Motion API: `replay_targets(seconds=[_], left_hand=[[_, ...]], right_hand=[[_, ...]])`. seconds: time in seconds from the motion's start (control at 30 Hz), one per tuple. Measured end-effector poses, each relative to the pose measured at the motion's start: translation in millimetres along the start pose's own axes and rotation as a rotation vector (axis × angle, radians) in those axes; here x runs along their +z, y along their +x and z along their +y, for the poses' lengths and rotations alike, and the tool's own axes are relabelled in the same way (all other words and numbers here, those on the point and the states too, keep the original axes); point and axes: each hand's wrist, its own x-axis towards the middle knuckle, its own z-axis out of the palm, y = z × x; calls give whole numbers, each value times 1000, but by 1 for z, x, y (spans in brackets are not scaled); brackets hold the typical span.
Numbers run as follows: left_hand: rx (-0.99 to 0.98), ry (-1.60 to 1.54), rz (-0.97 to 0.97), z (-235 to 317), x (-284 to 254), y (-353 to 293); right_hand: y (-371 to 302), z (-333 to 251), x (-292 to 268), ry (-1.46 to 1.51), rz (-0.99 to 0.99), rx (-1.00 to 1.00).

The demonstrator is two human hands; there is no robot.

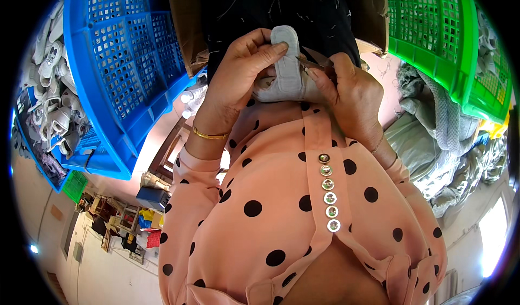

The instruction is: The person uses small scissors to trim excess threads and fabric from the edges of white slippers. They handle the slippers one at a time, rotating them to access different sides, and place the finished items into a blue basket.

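Note:
A small pale grey fabric shoe upper [287,83] is held up in front of my chest, its rounded strap or tongue pointing away from me. My left hand [241,69] grips it, thumb pressed on the flap near the rounded end. In my right hand [355,91] is a pair of thread snips [307,63]. Its thin pointed blades lie close to the right edge of the flap, while my fingers hide most of its body. The right fingertips are close beside the shoe upper.
A blue plastic crate [130,61] stands at left, beside a heap of pale shoe uppers [57,110]. At right is a green crate [433,39], with grey fabric pieces [420,142] below it. Cardboard [187,28] flanks my dark trousers [244,7], which carry loose threads.

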Motion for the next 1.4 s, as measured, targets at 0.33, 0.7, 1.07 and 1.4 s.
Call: replay_targets(seconds=[0.33,0.7,1.07,1.4], left_hand=[[-27,-80,-25,1,-2,-1],[-18,-92,-31,1,-1,-3],[-32,-113,-44,-1,3,-6],[171,94,158,6,8,-20]], right_hand=[[2,1,2,-3,-13,-15],[3,0,7,17,13,-30],[25,12,0,1356,-202,538],[31,23,-33,957,-311,325]])
